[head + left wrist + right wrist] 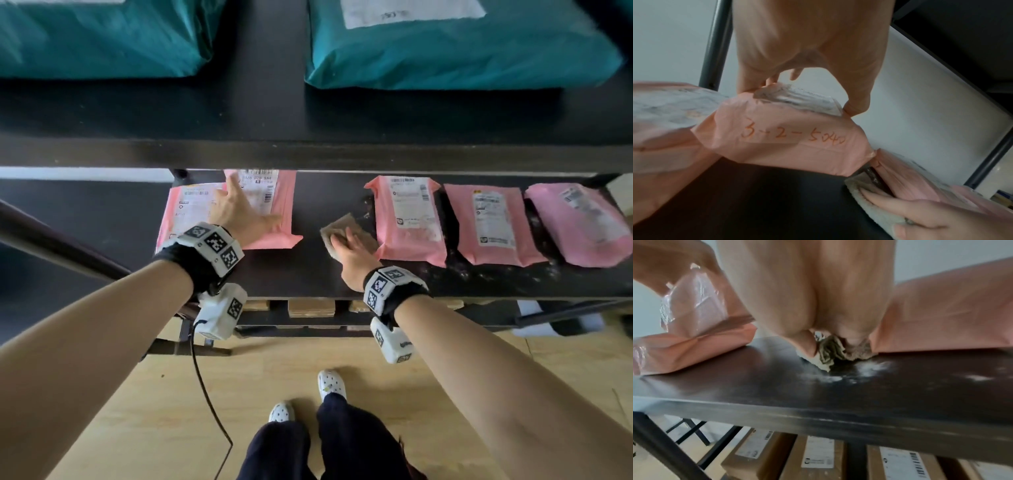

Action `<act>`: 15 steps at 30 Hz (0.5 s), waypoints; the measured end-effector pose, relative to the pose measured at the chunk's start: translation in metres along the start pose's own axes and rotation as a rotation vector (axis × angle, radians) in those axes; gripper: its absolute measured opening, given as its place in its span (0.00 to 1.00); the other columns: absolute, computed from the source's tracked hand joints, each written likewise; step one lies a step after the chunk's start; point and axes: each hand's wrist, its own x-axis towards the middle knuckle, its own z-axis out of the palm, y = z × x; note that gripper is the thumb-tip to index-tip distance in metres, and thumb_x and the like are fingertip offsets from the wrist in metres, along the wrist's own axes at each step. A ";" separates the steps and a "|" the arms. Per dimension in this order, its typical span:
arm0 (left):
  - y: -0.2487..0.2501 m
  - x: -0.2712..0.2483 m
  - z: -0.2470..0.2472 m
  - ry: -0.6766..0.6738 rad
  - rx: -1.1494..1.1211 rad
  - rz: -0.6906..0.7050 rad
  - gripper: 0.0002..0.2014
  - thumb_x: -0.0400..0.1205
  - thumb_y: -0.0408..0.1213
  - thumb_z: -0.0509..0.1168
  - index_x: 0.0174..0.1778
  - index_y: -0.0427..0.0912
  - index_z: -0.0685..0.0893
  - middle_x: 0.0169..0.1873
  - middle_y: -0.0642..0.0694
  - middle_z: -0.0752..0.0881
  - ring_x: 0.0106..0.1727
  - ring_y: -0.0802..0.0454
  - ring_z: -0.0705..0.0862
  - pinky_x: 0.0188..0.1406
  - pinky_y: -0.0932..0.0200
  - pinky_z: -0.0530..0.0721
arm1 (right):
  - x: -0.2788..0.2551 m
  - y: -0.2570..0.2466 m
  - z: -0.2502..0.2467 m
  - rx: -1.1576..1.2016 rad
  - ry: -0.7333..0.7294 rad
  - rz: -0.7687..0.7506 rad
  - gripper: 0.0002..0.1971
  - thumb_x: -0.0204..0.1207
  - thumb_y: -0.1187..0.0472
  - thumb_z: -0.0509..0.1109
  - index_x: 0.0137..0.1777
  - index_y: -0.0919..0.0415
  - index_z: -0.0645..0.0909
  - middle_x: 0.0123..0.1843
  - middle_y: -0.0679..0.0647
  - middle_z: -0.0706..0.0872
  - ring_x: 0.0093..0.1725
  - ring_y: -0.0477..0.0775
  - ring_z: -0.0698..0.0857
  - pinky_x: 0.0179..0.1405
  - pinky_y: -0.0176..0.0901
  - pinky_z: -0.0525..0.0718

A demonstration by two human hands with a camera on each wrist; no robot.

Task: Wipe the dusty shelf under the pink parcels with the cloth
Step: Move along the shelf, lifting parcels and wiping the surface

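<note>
A dark shelf [315,274] carries several pink parcels. My left hand [236,205] grips one pink parcel [274,205] from above, fingers and thumb pinching its sides [789,134]; it leans on another parcel [178,219]. My right hand [349,246] lies with straight fingers [890,201] on a beige cloth [337,224], pressing it onto the bare shelf between the parcels. The cloth [830,352] is bunched under the palm, right beside the neighbouring parcel [407,219]. White dust [869,368] lies on the shelf in front of the cloth and along the front of the right-hand parcels [479,274].
Two more pink parcels [489,222] [579,222] lie further right. The shelf above [308,154] overhangs closely and holds teal parcels [445,44]. Cardboard boxes [818,454] sit on the shelf below. A dark diagonal bar [51,246] crosses at the left.
</note>
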 end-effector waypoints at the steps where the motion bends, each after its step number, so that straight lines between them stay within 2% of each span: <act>1: -0.001 -0.002 0.004 -0.008 0.020 -0.003 0.51 0.65 0.47 0.78 0.78 0.46 0.53 0.68 0.34 0.70 0.66 0.35 0.73 0.64 0.44 0.75 | -0.006 0.001 0.001 -0.001 -0.014 0.019 0.41 0.75 0.77 0.54 0.84 0.49 0.45 0.86 0.54 0.35 0.85 0.53 0.39 0.81 0.60 0.38; 4: -0.004 -0.007 0.014 -0.023 0.083 -0.014 0.55 0.61 0.53 0.76 0.79 0.49 0.50 0.69 0.34 0.69 0.70 0.33 0.71 0.68 0.38 0.74 | -0.025 -0.015 0.020 0.031 -0.087 -0.041 0.44 0.74 0.81 0.54 0.84 0.47 0.44 0.85 0.50 0.32 0.85 0.52 0.37 0.82 0.52 0.41; 6: -0.004 -0.009 0.019 -0.039 0.140 -0.027 0.54 0.64 0.52 0.75 0.80 0.48 0.47 0.69 0.33 0.67 0.71 0.32 0.69 0.69 0.39 0.72 | -0.035 -0.031 0.035 0.029 -0.159 -0.113 0.44 0.74 0.81 0.53 0.84 0.46 0.44 0.85 0.49 0.32 0.85 0.52 0.35 0.82 0.51 0.40; 8: -0.005 -0.009 0.022 -0.045 0.185 -0.025 0.54 0.66 0.50 0.75 0.81 0.47 0.47 0.68 0.33 0.67 0.70 0.32 0.68 0.67 0.41 0.71 | -0.035 -0.043 0.040 0.023 -0.166 -0.154 0.43 0.75 0.80 0.52 0.83 0.44 0.45 0.85 0.50 0.33 0.85 0.52 0.36 0.82 0.52 0.39; 11: -0.005 -0.006 0.025 -0.044 0.207 -0.007 0.53 0.65 0.50 0.75 0.80 0.48 0.48 0.67 0.34 0.66 0.69 0.31 0.69 0.64 0.39 0.73 | -0.014 -0.036 0.031 0.076 -0.092 -0.067 0.45 0.74 0.82 0.53 0.82 0.39 0.49 0.85 0.47 0.33 0.85 0.51 0.37 0.83 0.54 0.43; 15: -0.006 -0.002 0.031 -0.045 0.244 0.003 0.52 0.67 0.50 0.74 0.80 0.46 0.48 0.67 0.34 0.67 0.69 0.32 0.69 0.63 0.42 0.73 | 0.031 -0.011 0.003 0.009 0.055 0.102 0.40 0.77 0.73 0.58 0.83 0.44 0.48 0.86 0.52 0.34 0.86 0.58 0.42 0.84 0.59 0.51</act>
